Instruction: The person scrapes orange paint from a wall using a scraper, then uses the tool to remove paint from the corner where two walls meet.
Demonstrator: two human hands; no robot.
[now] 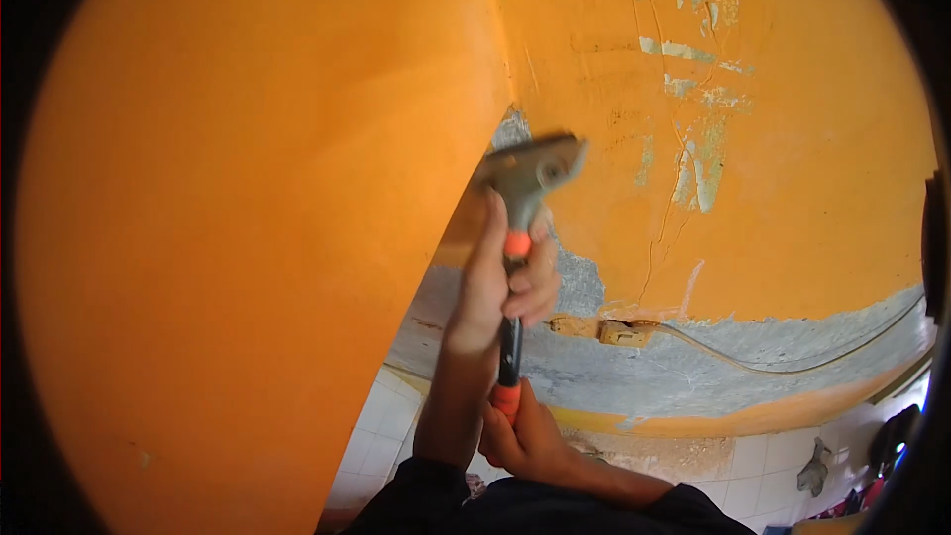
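A long-handled wall scraper (510, 347) stands nearly upright before me, its grey-green head blurred by motion and close to the wall corner. My left hand (500, 282) wraps around the handle just under the head, by an orange band. Lower down, my right hand (522, 436) grips the orange-red handle end. Behind the head is the orange-painted wall (792, 188); a patch of bare grey plaster (580, 282) shows beside my left fingers. Part of the scraper's blade edge is hidden against the left wall.
A large orange wall face (218, 238) fills the left side. Peeled paint strips (698, 168) mark the right wall. A yellowish socket box (624, 334) with a cable (733, 362) sits low on it. White floor tiles (773, 461) and a grey cloth-like item (813, 468) lie below.
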